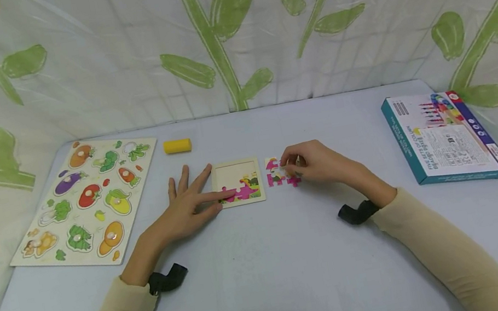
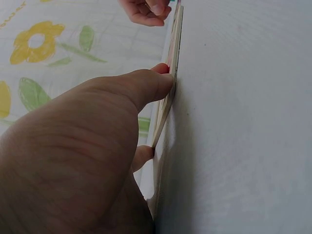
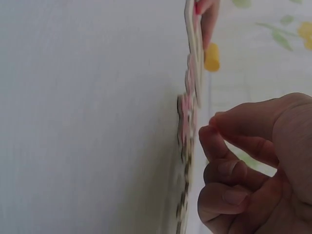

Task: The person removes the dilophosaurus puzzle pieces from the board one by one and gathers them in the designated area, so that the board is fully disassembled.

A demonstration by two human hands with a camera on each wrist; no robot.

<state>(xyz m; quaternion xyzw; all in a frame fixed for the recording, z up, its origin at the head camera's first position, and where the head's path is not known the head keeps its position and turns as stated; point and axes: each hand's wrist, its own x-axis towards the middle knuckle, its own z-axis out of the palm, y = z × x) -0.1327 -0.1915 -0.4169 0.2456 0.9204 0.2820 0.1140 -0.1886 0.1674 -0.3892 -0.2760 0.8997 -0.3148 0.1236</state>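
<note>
1. The wooden tray (image 1: 232,173) is lying toward the tabletop's (image 1: 250,277) far edge, holding pink pieces (image 1: 248,193) along its near edge.
2. The left hand (image 1: 188,208) is spreading straight fingers, one crossing the tray's left edge.
3. The right hand (image 1: 314,162) is curling over loose pieces (image 1: 274,179) beside the tray's right edge; I cannot tell if it is grasping one.

A square wooden puzzle tray (image 1: 234,171) lies flat, partly filled — loose pink-patterned pieces (image 1: 275,179) beside it.
</note>
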